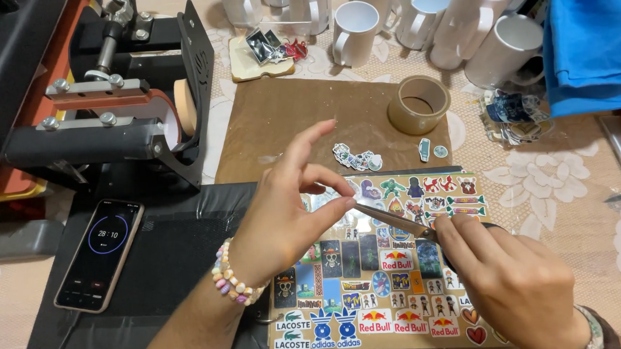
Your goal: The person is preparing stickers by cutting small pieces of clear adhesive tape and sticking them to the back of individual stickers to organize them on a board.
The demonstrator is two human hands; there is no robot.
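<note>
While the right hand (pixel 517 284) grips scissors (pixel 395 220) above the sticker sheet (pixel 383 275), the left hand's (pixel 284 217) pinching fingertips (pixel 348 202), touching the blades, risk a nick.

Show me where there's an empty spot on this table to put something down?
The brown paper mat is mostly bare between the black mug press and the tan tape roll. The black rubber mat is bare right of the black phone. It is crowded up by the white mugs and over the colourful sticker sheet under both hands.
</note>
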